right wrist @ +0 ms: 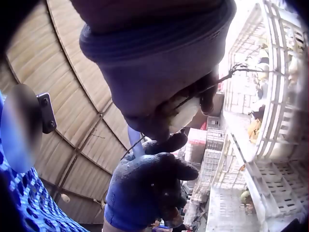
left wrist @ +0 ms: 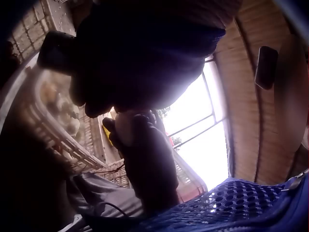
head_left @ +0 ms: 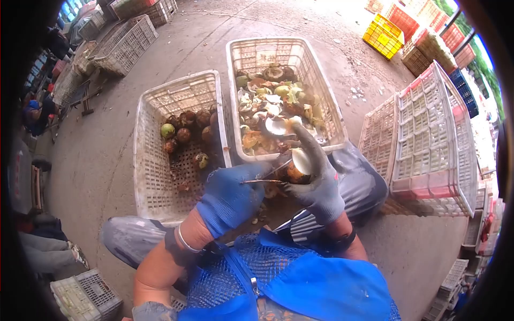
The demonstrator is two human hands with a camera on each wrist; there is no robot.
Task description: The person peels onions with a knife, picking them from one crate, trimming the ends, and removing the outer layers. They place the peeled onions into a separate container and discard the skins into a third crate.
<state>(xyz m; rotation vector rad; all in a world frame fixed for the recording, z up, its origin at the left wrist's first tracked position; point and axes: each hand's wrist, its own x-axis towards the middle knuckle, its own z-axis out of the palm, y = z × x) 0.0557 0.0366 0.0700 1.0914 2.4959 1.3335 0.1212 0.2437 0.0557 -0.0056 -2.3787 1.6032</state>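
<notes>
The person's right hand (head_left: pixel 321 187), in a dirty grey glove, gripped a brown-skinned fruit (head_left: pixel 296 172) with a patch of white flesh showing, its thumb and fingers curled round it and the index finger reaching out past it. That fruit was held up off the ground, just beyond the near rim of the right crate (head_left: pixel 289 155). The left hand (head_left: pixel 233 195), in a blue glove, was clenched just beside it, closed on a slim pale tool (right wrist: pixel 135 141) that stuck out of the fist; where the tool met the fruit could not be told. A thin dark strand (head_left: pixel 262 181) stretched between the two hands.

The right crate held peelings (head_left: pixel 292 92) and cut pieces, among them a white cup-shaped piece (head_left: pixel 276 126) near the outstretched finger. In the left crate (head_left: pixel 140 155) lay whole round fruits (head_left: pixel 184 135), brown with some green. The person wore a blue mesh vest (head_left: pixel 214 278) and grey trousers (head_left: pixel 131 232). Stacked pale crates (head_left: pixel 428 139) stood to the right, and a yellow crate (head_left: pixel 384 36) at the far right.
</notes>
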